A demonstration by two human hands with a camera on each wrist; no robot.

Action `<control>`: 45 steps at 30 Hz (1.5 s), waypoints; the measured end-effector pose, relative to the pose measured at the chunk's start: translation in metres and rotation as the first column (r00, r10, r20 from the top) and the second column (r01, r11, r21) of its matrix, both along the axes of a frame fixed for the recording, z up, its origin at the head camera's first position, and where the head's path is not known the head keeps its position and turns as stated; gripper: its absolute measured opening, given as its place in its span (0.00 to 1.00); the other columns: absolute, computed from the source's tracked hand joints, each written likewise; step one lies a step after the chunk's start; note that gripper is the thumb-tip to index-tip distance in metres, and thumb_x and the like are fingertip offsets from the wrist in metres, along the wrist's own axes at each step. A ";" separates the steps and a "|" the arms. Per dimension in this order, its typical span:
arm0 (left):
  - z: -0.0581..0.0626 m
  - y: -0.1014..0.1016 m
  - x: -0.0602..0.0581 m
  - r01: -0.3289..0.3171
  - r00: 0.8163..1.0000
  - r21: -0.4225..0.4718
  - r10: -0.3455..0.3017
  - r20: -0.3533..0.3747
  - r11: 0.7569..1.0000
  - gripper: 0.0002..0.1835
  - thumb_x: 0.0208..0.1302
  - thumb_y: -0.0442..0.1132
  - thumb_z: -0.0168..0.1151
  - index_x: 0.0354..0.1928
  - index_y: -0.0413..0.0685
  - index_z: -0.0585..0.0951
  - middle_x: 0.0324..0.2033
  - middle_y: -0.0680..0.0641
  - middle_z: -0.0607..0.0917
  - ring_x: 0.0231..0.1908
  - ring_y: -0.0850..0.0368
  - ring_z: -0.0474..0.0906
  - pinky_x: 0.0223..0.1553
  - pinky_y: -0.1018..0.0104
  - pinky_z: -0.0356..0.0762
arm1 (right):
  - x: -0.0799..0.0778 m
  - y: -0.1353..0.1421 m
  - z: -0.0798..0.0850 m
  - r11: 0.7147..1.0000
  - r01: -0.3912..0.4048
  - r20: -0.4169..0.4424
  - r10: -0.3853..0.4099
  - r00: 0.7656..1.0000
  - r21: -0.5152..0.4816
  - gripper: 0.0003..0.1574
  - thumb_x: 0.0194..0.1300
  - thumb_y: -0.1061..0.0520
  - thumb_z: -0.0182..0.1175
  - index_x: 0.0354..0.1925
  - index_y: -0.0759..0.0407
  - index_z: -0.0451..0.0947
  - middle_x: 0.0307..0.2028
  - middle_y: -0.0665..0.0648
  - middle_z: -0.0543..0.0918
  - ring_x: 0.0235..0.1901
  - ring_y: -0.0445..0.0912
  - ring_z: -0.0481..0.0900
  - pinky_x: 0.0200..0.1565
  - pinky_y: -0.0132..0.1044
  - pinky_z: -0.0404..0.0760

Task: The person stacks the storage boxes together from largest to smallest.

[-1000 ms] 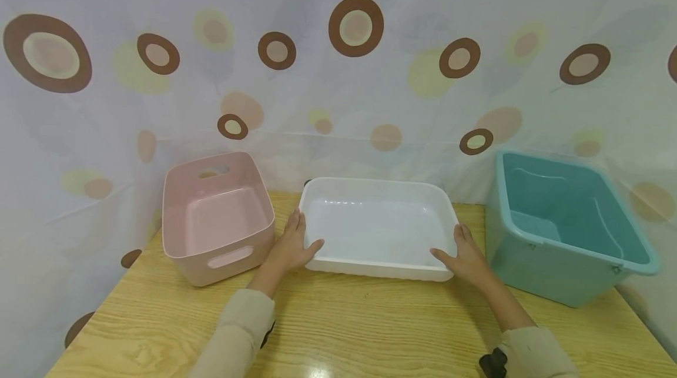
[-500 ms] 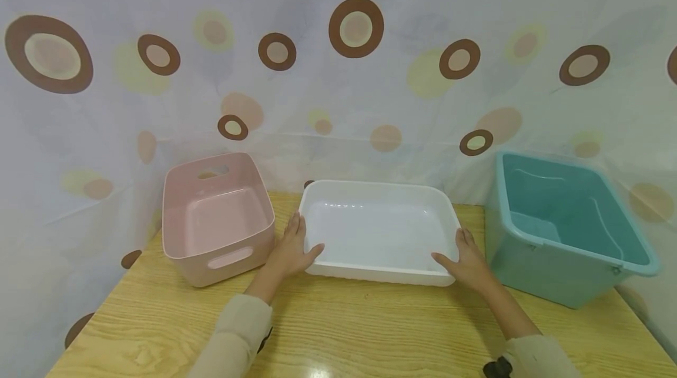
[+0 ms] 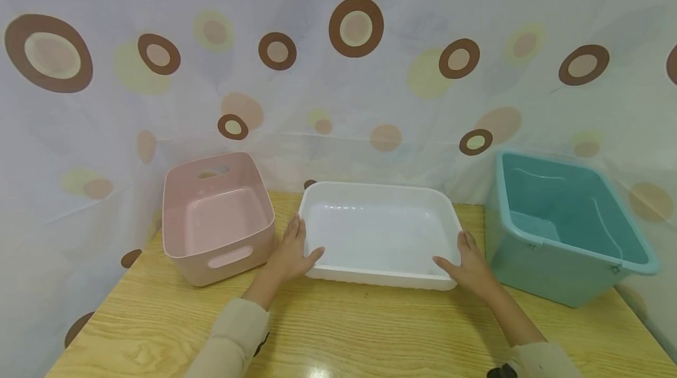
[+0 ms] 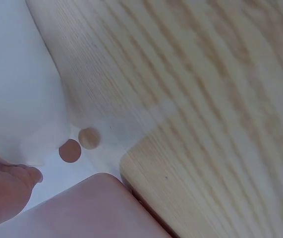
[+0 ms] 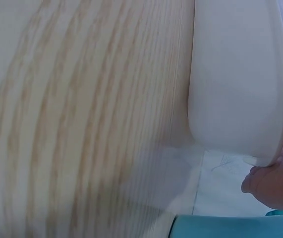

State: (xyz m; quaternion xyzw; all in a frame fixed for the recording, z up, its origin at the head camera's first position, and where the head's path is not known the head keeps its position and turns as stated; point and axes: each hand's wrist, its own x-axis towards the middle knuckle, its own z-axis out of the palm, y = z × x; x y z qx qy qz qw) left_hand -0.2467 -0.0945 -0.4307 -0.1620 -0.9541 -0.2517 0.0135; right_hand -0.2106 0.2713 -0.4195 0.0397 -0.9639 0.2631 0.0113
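Observation:
A shallow white rectangular tray (image 3: 378, 237) lies between both hands at the middle of the table. My left hand (image 3: 290, 257) grips its left end, thumb over the rim and fingers along the outer side. On the opposite end my right hand (image 3: 469, 267) holds it the same way. Seen from the left wrist, the tray's outer wall (image 4: 17, 84) rises beside the hand (image 4: 7, 191). In the right wrist view the tray's side (image 5: 235, 74) meets the hand (image 5: 280, 181). The tray's inside holds nothing visible; its underside is hidden.
A pink basket (image 3: 193, 266) with handle slots stands close beside my left hand. To the right is a deeper teal bin (image 3: 550, 272). The wooden table (image 3: 370, 331) backs onto a patterned curtain (image 3: 317, 90) with brown rings.
The white tray has slid slightly toward me, with both hands keeping their hold. The pink basket and teal bin have stayed put.

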 end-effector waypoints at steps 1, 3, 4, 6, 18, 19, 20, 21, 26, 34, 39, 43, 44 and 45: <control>-0.001 0.000 0.000 0.001 1.000 -0.001 -0.001 -0.004 1.000 0.44 0.63 0.55 0.49 0.66 0.25 0.48 0.69 0.31 0.43 0.69 0.35 0.40 0.66 0.45 0.51 | 0.000 0.000 0.000 1.000 -0.003 -0.002 0.003 1.000 -0.006 0.60 0.60 0.40 0.54 0.63 0.84 0.37 0.65 0.82 0.40 0.63 0.75 0.44 0.61 0.66 0.51; -0.002 0.000 0.001 -0.001 1.000 -0.010 0.001 -0.003 1.000 0.45 0.63 0.55 0.49 0.66 0.26 0.48 0.69 0.31 0.43 0.69 0.36 0.40 0.67 0.46 0.50 | 0.001 0.001 -0.001 1.000 -0.007 -0.005 0.007 1.000 -0.014 0.60 0.60 0.40 0.54 0.63 0.84 0.37 0.65 0.82 0.40 0.63 0.75 0.44 0.60 0.67 0.51; -0.002 0.000 0.002 -0.001 1.000 -0.012 0.001 -0.005 1.000 0.45 0.63 0.55 0.49 0.66 0.26 0.48 0.69 0.31 0.43 0.69 0.36 0.40 0.67 0.46 0.50 | 0.002 0.001 -0.001 1.000 -0.007 -0.006 0.007 1.000 -0.017 0.61 0.60 0.40 0.55 0.63 0.84 0.37 0.65 0.82 0.40 0.63 0.75 0.44 0.60 0.67 0.51; -0.002 0.000 0.003 -0.001 1.000 -0.009 0.001 -0.006 1.000 0.44 0.63 0.55 0.49 0.66 0.26 0.48 0.69 0.31 0.43 0.69 0.37 0.40 0.67 0.45 0.50 | 0.003 0.002 -0.001 1.000 -0.008 -0.007 0.008 1.000 -0.020 0.61 0.60 0.40 0.55 0.63 0.84 0.36 0.65 0.81 0.40 0.63 0.75 0.44 0.60 0.67 0.51; 0.001 0.000 0.012 0.012 1.000 -0.010 -0.012 -0.021 1.000 0.44 0.64 0.55 0.48 0.66 0.24 0.48 0.68 0.30 0.44 0.69 0.35 0.41 0.67 0.45 0.50 | 0.013 0.001 0.004 0.999 -0.027 0.013 0.028 1.000 -0.032 0.61 0.61 0.39 0.54 0.63 0.84 0.36 0.65 0.81 0.39 0.63 0.74 0.42 0.60 0.67 0.51; 0.001 0.000 0.013 0.012 1.000 -0.014 -0.013 -0.019 1.000 0.44 0.64 0.56 0.48 0.66 0.24 0.48 0.68 0.30 0.43 0.69 0.35 0.41 0.67 0.45 0.50 | 0.013 0.001 0.004 0.999 -0.026 0.014 0.026 1.000 -0.031 0.61 0.61 0.39 0.54 0.63 0.84 0.36 0.65 0.81 0.39 0.63 0.74 0.42 0.60 0.67 0.51; 0.001 0.000 0.014 0.014 1.000 -0.019 -0.014 -0.018 1.000 0.44 0.64 0.56 0.48 0.66 0.25 0.48 0.68 0.30 0.43 0.69 0.35 0.41 0.67 0.46 0.50 | 0.014 0.001 0.004 0.999 -0.024 0.016 0.025 1.000 -0.030 0.61 0.61 0.39 0.54 0.63 0.83 0.36 0.65 0.81 0.38 0.64 0.74 0.42 0.60 0.67 0.51; 0.001 0.000 0.015 0.015 1.000 -0.020 -0.016 -0.019 1.000 0.44 0.64 0.56 0.48 0.66 0.24 0.48 0.68 0.29 0.43 0.69 0.35 0.41 0.67 0.46 0.50 | 0.014 0.001 0.003 0.999 -0.024 0.017 0.024 1.000 -0.028 0.61 0.61 0.39 0.54 0.64 0.83 0.36 0.65 0.81 0.38 0.64 0.74 0.42 0.60 0.67 0.51; 0.002 0.000 0.017 0.017 1.000 -0.017 -0.017 -0.017 1.000 0.44 0.64 0.55 0.49 0.65 0.24 0.48 0.68 0.29 0.43 0.69 0.35 0.41 0.67 0.46 0.50 | 0.016 0.002 0.002 0.999 -0.025 0.020 0.025 0.999 -0.024 0.61 0.61 0.38 0.54 0.64 0.83 0.35 0.66 0.81 0.38 0.64 0.74 0.42 0.60 0.67 0.50; 0.001 -0.001 0.020 0.006 0.999 -0.015 -0.007 -0.032 1.000 0.44 0.63 0.56 0.49 0.65 0.24 0.49 0.68 0.30 0.43 0.69 0.36 0.42 0.67 0.48 0.49 | 0.020 0.000 0.004 1.000 -0.021 0.011 0.021 1.000 -0.008 0.61 0.61 0.38 0.54 0.63 0.83 0.37 0.65 0.81 0.39 0.63 0.74 0.44 0.60 0.66 0.53; 0.000 -0.002 0.023 0.008 0.999 -0.016 -0.009 -0.032 1.000 0.44 0.63 0.55 0.49 0.65 0.24 0.49 0.68 0.30 0.43 0.69 0.37 0.41 0.68 0.49 0.50 | 0.023 0.000 0.003 1.000 -0.016 0.007 0.016 1.000 -0.003 0.60 0.61 0.38 0.54 0.63 0.83 0.38 0.65 0.81 0.40 0.63 0.74 0.45 0.60 0.67 0.53; 0.000 -0.003 0.025 0.009 0.999 -0.013 -0.010 -0.038 1.000 0.44 0.63 0.55 0.50 0.65 0.24 0.49 0.68 0.29 0.45 0.69 0.37 0.42 0.67 0.50 0.51 | 0.025 0.000 0.002 1.000 -0.012 0.002 0.012 1.000 -0.003 0.60 0.61 0.38 0.54 0.64 0.83 0.38 0.65 0.81 0.40 0.63 0.75 0.46 0.59 0.67 0.54; 0.000 -0.003 0.026 0.009 0.999 -0.013 -0.009 -0.043 1.000 0.44 0.63 0.54 0.50 0.65 0.23 0.50 0.68 0.29 0.45 0.69 0.37 0.42 0.67 0.50 0.51 | 0.025 -0.001 0.002 1.000 -0.010 0.001 0.010 1.000 -0.003 0.60 0.61 0.38 0.54 0.64 0.83 0.38 0.65 0.81 0.40 0.63 0.74 0.45 0.59 0.67 0.54; 0.000 -0.003 0.027 0.009 0.999 -0.011 -0.009 -0.047 1.000 0.44 0.63 0.54 0.50 0.65 0.23 0.50 0.68 0.28 0.46 0.69 0.37 0.43 0.67 0.50 0.52 | 0.026 -0.001 0.002 1.000 -0.011 -0.002 0.011 1.000 -0.002 0.60 0.61 0.38 0.54 0.64 0.83 0.37 0.65 0.81 0.40 0.63 0.75 0.46 0.59 0.67 0.54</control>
